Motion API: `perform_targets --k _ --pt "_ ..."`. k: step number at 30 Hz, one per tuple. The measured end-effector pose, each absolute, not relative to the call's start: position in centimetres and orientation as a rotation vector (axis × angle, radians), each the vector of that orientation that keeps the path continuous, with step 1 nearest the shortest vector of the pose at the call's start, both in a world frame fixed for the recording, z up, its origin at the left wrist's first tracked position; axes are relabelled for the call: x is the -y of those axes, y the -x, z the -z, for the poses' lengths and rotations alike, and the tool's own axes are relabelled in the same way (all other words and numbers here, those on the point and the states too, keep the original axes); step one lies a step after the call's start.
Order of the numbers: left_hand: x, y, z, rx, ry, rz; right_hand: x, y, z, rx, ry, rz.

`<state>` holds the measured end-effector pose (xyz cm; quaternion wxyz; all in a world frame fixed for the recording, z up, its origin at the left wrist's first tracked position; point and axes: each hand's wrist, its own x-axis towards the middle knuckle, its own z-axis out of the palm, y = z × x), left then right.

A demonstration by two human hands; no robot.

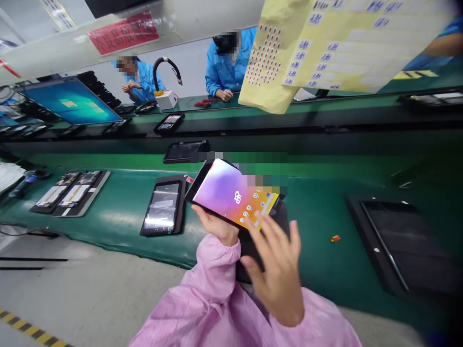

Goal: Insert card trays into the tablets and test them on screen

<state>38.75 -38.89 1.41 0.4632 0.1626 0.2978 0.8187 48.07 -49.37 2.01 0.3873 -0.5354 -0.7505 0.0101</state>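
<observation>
Head view: the phone point(235, 193) is lifted above the green belt point(108, 217), its lit screen tipped up toward the camera, an angle that seems to put the icons in the wearer's sight. The left hand point(217, 225) is curled and has the phone by its lower edge. The right hand point(277, 274) stands open, fingers spread, with the fingertips point(262, 222) at the screen's lower edge; whether they touch it, I cannot tell. A dark slab point(258, 246) lies behind the phone, between the hands.

On the belt, left of the hands, are one black tray point(162, 205) holding a glossy screen and a pair of opened devices point(70, 193) side by side, laid flat and apart, as if for easy reach. To the right lie one large black tray point(398, 246) and one small red-and-yellow scrap point(335, 238). A blue tool point(27, 183) sits at the far left.

Across the belt are two co-workers point(139, 79) point(226, 62) in blue, one monitor point(70, 101), and one white box point(166, 100) with a black hose point(162, 67). A yellow sheet point(336, 43) of labels hangs overhead, and a blue sleeve point(441, 43) shows at the right edge
</observation>
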Motion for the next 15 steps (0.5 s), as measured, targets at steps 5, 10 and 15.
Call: perform_targets --k 5,10,15 --pt "37.5 -39.0 2.5 -0.639 -0.324 -1.449 46.9 -56.0 0.5 1.550 1.684 -0.090" --pt "37.0 -40.6 6.7 -0.985 -0.447 -0.959 44.4 -59.7 3.7 1.446 1.874 -0.348" --pt "33.9 -36.7 5.2 -1.406 -1.114 -1.338 43.0 -60.2 4.7 1.418 1.899 -0.360"
